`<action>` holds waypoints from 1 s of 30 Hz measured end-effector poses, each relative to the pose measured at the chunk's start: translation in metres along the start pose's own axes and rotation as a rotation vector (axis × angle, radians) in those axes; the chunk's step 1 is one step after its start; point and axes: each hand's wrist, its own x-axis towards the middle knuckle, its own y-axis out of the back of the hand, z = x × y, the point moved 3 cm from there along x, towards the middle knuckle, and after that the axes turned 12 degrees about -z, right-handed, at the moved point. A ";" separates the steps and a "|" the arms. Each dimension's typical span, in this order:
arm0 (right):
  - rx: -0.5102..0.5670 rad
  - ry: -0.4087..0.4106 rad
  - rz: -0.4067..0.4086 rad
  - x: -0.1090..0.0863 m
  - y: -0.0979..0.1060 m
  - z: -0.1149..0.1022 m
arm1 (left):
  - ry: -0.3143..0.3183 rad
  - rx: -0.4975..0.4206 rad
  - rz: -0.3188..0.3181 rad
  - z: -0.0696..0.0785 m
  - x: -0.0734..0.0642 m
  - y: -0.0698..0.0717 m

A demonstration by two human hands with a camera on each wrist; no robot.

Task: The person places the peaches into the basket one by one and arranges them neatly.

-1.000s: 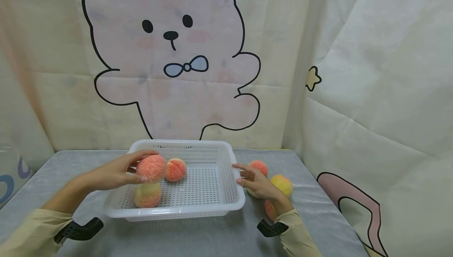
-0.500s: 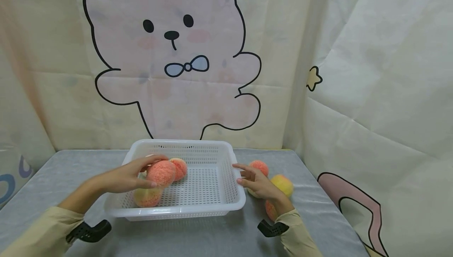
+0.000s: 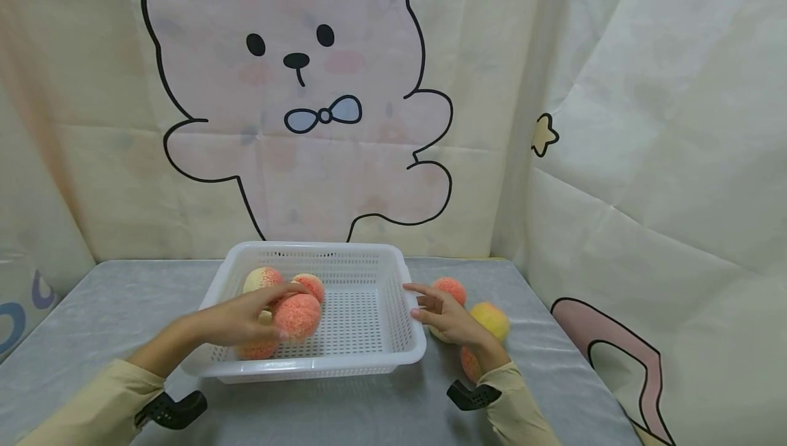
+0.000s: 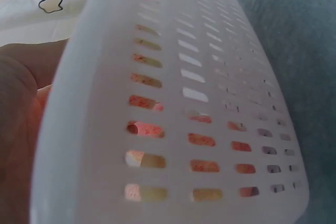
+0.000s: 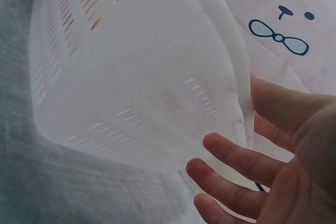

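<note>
Inside a white basket (image 3: 307, 365) on a grey table (image 3: 332, 413), a person's left hand (image 3: 242, 316) pinches a pink peach (image 3: 298, 316) near three other peaches (image 3: 263, 278), though whether it touches them is hard to tell, while the right hand (image 3: 451, 320), fingers loosely spread, touches the basket's right side, near loose peaches (image 3: 490, 321).

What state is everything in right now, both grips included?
White basket, upright, partly filled.
Left grip, curled round a peach.
Held peach, inside the basket; whether it touches the bottom, I can't tell.
Three other peaches, in the basket, partly hidden.
Right grip, touching the basket's right rim.
Peaches outside, right of the basket, some partly hidden.
Printed curtain, hanging, creased.
</note>
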 end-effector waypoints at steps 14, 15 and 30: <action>0.025 0.025 -0.012 0.000 -0.002 -0.005 | 0.035 -0.006 -0.037 -0.002 0.011 -0.011; 0.024 0.024 -0.012 0.000 -0.002 -0.005 | 0.037 -0.005 -0.040 -0.002 0.011 -0.011; 0.019 0.006 -0.008 0.000 -0.002 -0.004 | 0.058 0.144 -0.055 -0.009 0.014 -0.022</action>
